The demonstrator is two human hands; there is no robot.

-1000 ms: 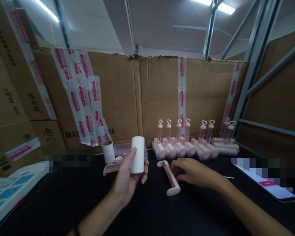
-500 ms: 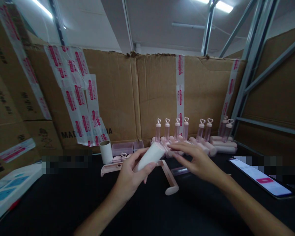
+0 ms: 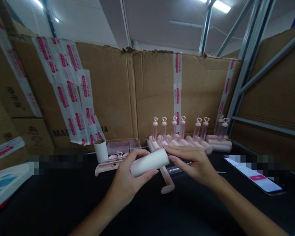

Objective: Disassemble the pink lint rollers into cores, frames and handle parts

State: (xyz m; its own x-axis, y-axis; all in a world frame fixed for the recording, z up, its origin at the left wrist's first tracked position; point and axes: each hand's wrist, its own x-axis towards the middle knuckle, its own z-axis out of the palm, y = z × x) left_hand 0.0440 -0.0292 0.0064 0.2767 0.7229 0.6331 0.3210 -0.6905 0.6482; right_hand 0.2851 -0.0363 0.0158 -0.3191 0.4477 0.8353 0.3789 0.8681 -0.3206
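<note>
A white roll [image 3: 149, 162] lies tilted in my left hand [image 3: 129, 177], whose fingers and thumb wrap round its left part. At the roll's right end is my right hand [image 3: 195, 162], its fingers stretched out and the fingertips at the end face. Below and behind the roll a pink bracket-shaped part [image 3: 167, 183] rests on the black surface, partly hidden by the roll. Another pink long part [image 3: 104, 168] lies left of my left hand. A clear tube [image 3: 174, 170] sits beneath my right fingers.
An upright hollow white roll [image 3: 101, 151] stands beside a purple tray [image 3: 118, 147]. Several pink cylinders [image 3: 201, 144] and clear tubes with heart-shaped tops [image 3: 164, 130] line the cardboard wall [image 3: 113, 85]. A phone [image 3: 255, 175] lies right, a white-blue box [image 3: 9, 183] left.
The white roll has turned closer to level. My right hand has come up against its right end. The whole view has shifted slightly.
</note>
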